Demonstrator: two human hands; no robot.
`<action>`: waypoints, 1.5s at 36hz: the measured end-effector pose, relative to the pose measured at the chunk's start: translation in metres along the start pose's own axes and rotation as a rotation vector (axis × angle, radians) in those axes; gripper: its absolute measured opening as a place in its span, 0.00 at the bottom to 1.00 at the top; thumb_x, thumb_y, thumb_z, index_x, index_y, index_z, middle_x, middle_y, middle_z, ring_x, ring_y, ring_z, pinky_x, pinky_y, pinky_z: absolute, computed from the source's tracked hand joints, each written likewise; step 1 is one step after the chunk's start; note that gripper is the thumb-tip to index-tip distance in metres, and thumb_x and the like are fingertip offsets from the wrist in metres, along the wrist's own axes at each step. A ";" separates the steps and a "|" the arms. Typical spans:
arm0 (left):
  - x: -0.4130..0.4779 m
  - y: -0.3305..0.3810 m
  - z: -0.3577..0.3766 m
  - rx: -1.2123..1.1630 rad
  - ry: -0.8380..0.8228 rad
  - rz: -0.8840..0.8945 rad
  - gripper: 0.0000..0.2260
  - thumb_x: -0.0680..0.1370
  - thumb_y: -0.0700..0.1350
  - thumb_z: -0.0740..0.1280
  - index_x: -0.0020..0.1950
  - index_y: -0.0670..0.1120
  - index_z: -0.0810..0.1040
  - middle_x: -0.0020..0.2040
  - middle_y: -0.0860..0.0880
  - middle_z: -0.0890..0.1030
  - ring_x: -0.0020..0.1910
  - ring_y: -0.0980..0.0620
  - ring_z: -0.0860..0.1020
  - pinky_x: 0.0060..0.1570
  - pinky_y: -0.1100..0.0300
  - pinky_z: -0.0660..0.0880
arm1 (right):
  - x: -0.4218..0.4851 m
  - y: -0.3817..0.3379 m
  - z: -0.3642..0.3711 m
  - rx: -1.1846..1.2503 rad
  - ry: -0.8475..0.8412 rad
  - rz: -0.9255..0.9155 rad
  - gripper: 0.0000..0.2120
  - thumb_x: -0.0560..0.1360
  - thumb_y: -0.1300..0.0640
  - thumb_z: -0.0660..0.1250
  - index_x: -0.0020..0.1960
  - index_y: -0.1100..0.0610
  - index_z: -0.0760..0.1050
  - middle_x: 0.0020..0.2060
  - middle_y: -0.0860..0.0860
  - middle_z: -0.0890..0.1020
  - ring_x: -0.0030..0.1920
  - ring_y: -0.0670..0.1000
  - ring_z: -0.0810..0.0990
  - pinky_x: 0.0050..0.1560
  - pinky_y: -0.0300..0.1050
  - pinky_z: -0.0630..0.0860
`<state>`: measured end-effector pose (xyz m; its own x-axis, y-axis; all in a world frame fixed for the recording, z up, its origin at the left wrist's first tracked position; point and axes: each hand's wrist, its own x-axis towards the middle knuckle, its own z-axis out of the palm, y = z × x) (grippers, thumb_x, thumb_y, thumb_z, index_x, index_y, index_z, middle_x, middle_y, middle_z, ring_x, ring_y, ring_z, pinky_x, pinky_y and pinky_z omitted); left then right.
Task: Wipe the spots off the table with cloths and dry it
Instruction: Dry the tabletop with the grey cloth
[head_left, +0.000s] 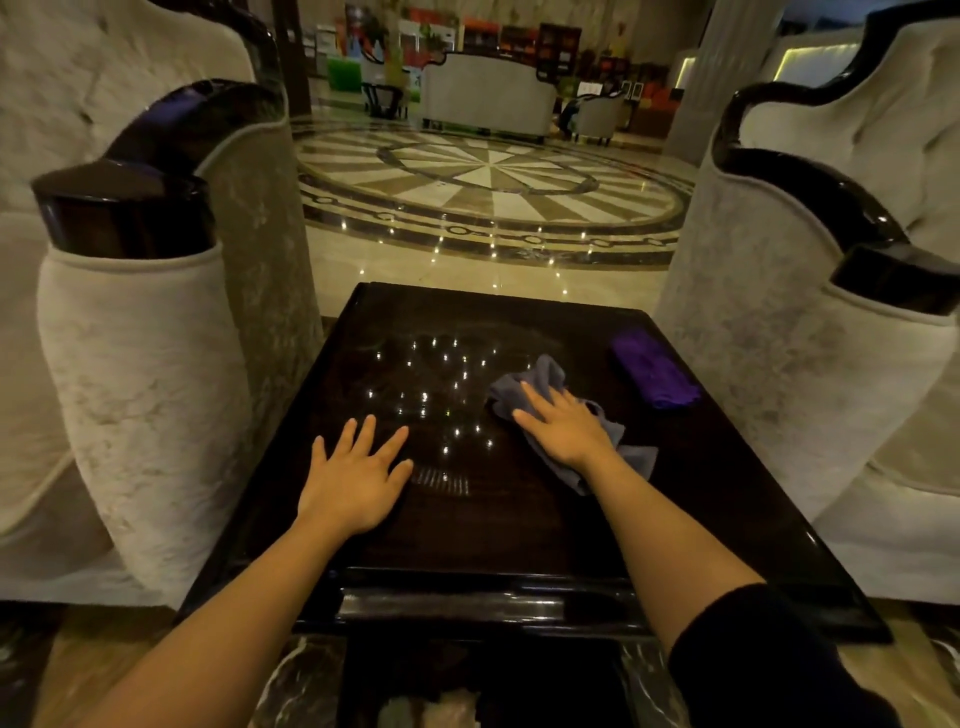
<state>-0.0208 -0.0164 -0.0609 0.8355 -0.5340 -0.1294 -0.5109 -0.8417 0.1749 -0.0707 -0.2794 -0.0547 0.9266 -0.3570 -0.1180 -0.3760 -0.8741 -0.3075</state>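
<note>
- The dark shiny table (467, 530) fills the middle and bottom of the frame, between two pale armchairs.
- The right hand (563, 426) lies flat with fingers spread, pressing down on a grey-blue cloth (545, 376) right of the middle. It is not squeezing the cloth, just pushing on it.
- The left hand (358, 467) is flat and open on the bare table, left of the middle. It holds nothing.
- A purple cloth (652, 371) sits folded near the right edge of the table, a bit apart from the grey-blue one. No hand touches it.
- Both cloths look soft, light and floppy. I think they bunch up easily, so a flat palm on top works well for wiping. To lift one, pinch a bunched part.
- The table looks hard and slippery, so a cloth should slide easily.
- I cannot make out any spots; the bright dots look like lights shining on the table.
- I see no writing or labels that can be read. Signs at the top of the frame are too blurry.
</note>
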 end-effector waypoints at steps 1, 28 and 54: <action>0.000 0.000 0.000 -0.001 -0.002 -0.001 0.24 0.80 0.59 0.44 0.75 0.57 0.45 0.78 0.46 0.43 0.76 0.46 0.41 0.73 0.42 0.41 | -0.003 -0.005 0.003 -0.004 -0.005 -0.033 0.28 0.77 0.38 0.48 0.73 0.44 0.46 0.76 0.53 0.50 0.75 0.57 0.47 0.73 0.55 0.47; 0.001 0.000 -0.002 0.015 -0.029 0.025 0.27 0.79 0.60 0.50 0.75 0.57 0.42 0.78 0.46 0.42 0.76 0.46 0.41 0.73 0.42 0.44 | -0.167 -0.086 0.031 0.176 -0.046 -0.689 0.16 0.74 0.61 0.63 0.61 0.58 0.74 0.67 0.57 0.72 0.71 0.57 0.63 0.69 0.56 0.60; 0.008 -0.005 0.005 -0.009 0.008 -0.010 0.24 0.79 0.61 0.45 0.74 0.59 0.45 0.78 0.48 0.44 0.76 0.47 0.43 0.73 0.43 0.43 | -0.136 0.043 -0.099 0.181 0.603 0.117 0.15 0.76 0.62 0.60 0.63 0.56 0.73 0.58 0.61 0.77 0.58 0.61 0.75 0.57 0.52 0.71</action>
<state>-0.0131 -0.0168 -0.0676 0.8422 -0.5247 -0.1236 -0.5005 -0.8463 0.1821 -0.2134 -0.3011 0.0415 0.6934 -0.6151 0.3754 -0.4180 -0.7677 -0.4857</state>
